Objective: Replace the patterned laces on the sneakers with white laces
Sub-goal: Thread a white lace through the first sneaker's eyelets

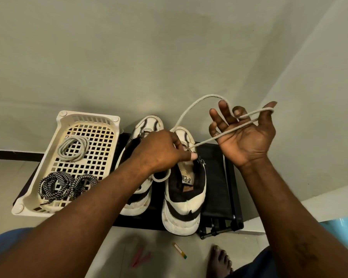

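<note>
Grey wall (129,57) behind; left hand (159,152) pinched white lace (197,101) at right sneaker (184,197), right hand (243,131) open, lace looped over fingers (223,109).

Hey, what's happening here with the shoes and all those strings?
A person is relacing a pair of sneakers. The left hand pinches a white lace at the eyelets of the right-side sneaker, while the right hand holds the same lace looped over its fingers, raised. The other sneaker sits beside it, mostly hidden by the arm. In the plastic basket lie two patterned black-and-white laces and a coiled white lace.
</note>
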